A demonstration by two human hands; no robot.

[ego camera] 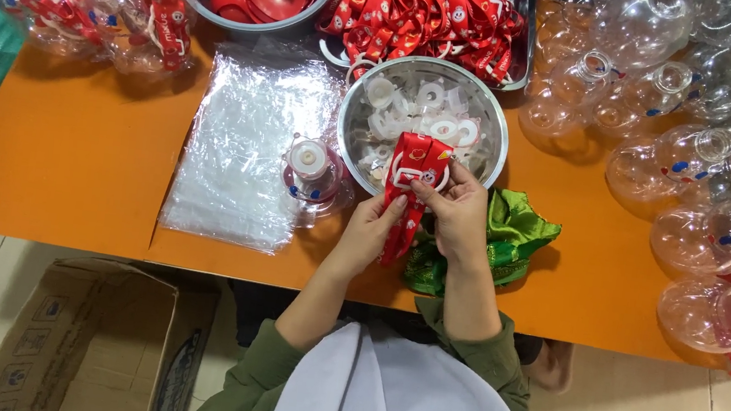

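While both hands pinch it, long red printed cloth strap (408, 188) hangs straight down; left hand (369, 231) low, right hand (457, 209) at top, by white plastic ring (437, 179).

Olive-green sleeves, pale grey headscarf

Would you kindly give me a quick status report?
Left hand and right hand both grip red strap. Held over steel bowl of white rings. Nothing obstructing.
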